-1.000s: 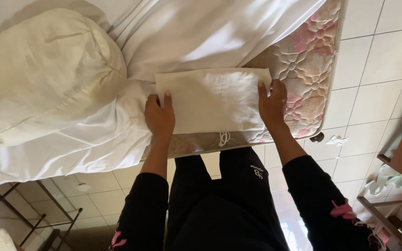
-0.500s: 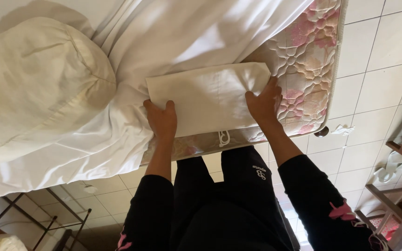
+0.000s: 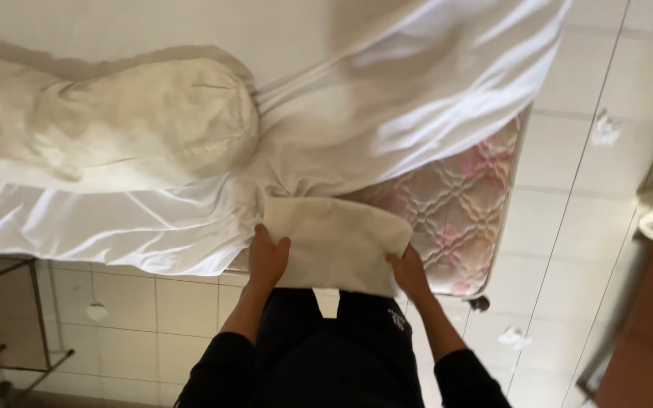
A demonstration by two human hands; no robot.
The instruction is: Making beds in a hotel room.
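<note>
A folded white cloth lies on the near edge of the bed, partly on the quilted floral mattress. My left hand grips its left end with fingers laid on top. Its right near corner is held by my right hand. A loose white sheet covers most of the bed behind the cloth. A cream pillow rests on the sheet to the left.
Pale tiled floor surrounds the bed, with small scraps lying on it. A metal frame stands at the lower left. A brown piece of furniture with something white on it stands at the right edge. My dark trousers fill the bottom centre.
The view has swung, so the bed and pillow sit further left and lower. The cloth has tilted, and both hands have slid toward its near edge.
</note>
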